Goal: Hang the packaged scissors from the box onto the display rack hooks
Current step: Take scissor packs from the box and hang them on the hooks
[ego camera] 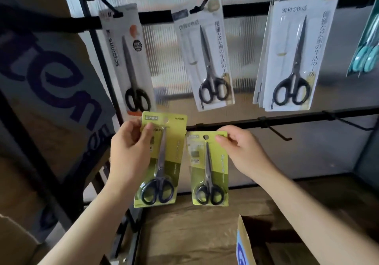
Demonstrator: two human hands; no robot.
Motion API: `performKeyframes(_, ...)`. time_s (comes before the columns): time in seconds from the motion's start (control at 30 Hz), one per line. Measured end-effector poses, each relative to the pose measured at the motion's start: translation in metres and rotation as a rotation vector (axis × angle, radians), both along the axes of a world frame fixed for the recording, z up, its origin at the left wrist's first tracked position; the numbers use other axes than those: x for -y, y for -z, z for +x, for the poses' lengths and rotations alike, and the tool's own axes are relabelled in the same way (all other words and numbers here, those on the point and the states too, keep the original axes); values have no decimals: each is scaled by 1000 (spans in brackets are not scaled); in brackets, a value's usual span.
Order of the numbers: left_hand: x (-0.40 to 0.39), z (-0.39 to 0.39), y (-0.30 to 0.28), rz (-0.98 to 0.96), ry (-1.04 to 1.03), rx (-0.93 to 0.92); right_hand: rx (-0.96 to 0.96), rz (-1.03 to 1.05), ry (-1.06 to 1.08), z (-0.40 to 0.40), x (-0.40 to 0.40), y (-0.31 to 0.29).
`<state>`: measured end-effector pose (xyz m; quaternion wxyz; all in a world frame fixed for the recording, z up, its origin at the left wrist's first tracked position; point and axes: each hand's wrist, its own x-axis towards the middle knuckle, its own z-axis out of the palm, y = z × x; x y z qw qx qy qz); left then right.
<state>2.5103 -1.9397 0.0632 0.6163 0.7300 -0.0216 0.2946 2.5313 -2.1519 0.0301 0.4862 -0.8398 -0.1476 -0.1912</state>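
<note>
Each hand pinched a light, stiff yellow-green carded pack of black-handled scissors by its top edge, the left hand on the larger pack and the right hand on the smaller pack, sensibly close beside the hang-holes.

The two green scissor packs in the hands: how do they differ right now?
The left pack, gripped by the left hand, looks larger and sits higher than the right pack, pinched by the right hand. The left pack leans slightly; the right pack hangs nearly straight. The left pack's top overlaps the grey pack above; the right pack's top is at the lower rail. Both have green cards, black handles and a hang hole.
</note>
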Motion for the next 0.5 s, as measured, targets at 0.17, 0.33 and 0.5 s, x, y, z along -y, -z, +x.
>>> performKeyframes(0.17,-1,5,13,-9,43,5,-41,10,17,5,1,15)
performKeyframes(0.33,2,10,29,-30,80,-1,-53,16,16,7,-3,28)
performKeyframes(0.5,4,10,42,-44,121,-21,-56,16,13,3,1,36)
